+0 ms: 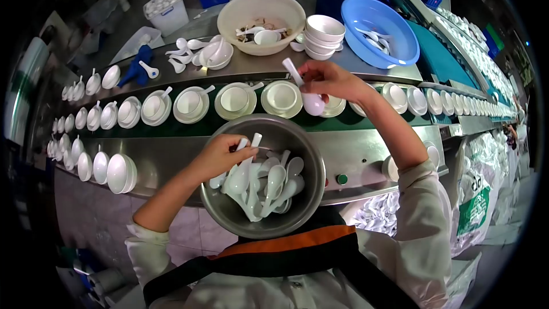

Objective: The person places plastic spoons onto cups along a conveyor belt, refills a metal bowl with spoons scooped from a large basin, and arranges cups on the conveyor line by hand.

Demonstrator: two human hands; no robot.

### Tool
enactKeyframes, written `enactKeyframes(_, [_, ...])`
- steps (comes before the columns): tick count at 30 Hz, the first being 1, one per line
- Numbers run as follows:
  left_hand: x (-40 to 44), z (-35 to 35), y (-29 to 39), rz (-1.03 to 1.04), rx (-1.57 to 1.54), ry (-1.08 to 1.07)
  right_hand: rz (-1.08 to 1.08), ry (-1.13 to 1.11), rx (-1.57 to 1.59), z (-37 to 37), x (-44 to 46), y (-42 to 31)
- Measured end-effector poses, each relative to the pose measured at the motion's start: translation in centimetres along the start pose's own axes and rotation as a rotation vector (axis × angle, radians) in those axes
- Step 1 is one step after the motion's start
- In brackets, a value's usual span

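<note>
My right hand pinches a white soup spoon above the row of bowls, its handle pointing up and left. Just below it stands a small white bowl on a saucer. My left hand is closed around some soup spoons, with two handle ends sticking up past the fingers; how many it holds is partly hidden. It is over the left side of a steel basin close to my body. Many loose soup spoons lie heaped inside that basin.
A green conveyor belt carries bowl-and-saucer sets across; some hold spoons. Behind it stand a cream tub, stacked bowls, a blue basin and a bowl heaped with spoons. More bowls line the steel front ledge.
</note>
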State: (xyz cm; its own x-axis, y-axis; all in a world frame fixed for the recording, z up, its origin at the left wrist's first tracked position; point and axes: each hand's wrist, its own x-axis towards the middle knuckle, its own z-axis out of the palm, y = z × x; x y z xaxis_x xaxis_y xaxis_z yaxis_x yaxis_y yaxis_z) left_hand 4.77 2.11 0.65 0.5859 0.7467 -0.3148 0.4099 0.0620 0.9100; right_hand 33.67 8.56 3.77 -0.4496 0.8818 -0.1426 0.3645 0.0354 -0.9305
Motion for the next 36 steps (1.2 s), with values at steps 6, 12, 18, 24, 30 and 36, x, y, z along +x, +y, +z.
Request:
enactKeyframes(6, [1.7, -1.9, 1.9, 0.110, -0.071, 0.320, -0.087, 0.356, 0.458, 2.3, 7.9, 5.8])
enactKeyframes(12, [6.9, -5.2, 2.1, 0.325, 0.040, 0.566, 0.058, 0.478, 0.615, 7.1, 11.4, 9.4])
enactKeyframes(18, [9.5, -5.7, 2.1, 0.365, 0.035, 0.575, 0.069, 0.410, 0.387, 5.5, 7.7, 4.7])
enactKeyframes(24, [13.3, -4.8, 3.0, 0.332, -0.061, 0.390, -0.255, 0.204, -0.014, 4.6, 7.9, 1.4])
enactKeyframes(30, [13.3, -5.6, 2.6, 0.340, 0.331, 0.608, -0.236, 0.546, 0.285, 5.4, 11.5, 9.3])
enactKeyframes(36, [12.7, -5.4, 2.4, 0.285, 0.113, 0.488, -0.117, 0.530, 0.223, 4.7, 8.1, 7.3])
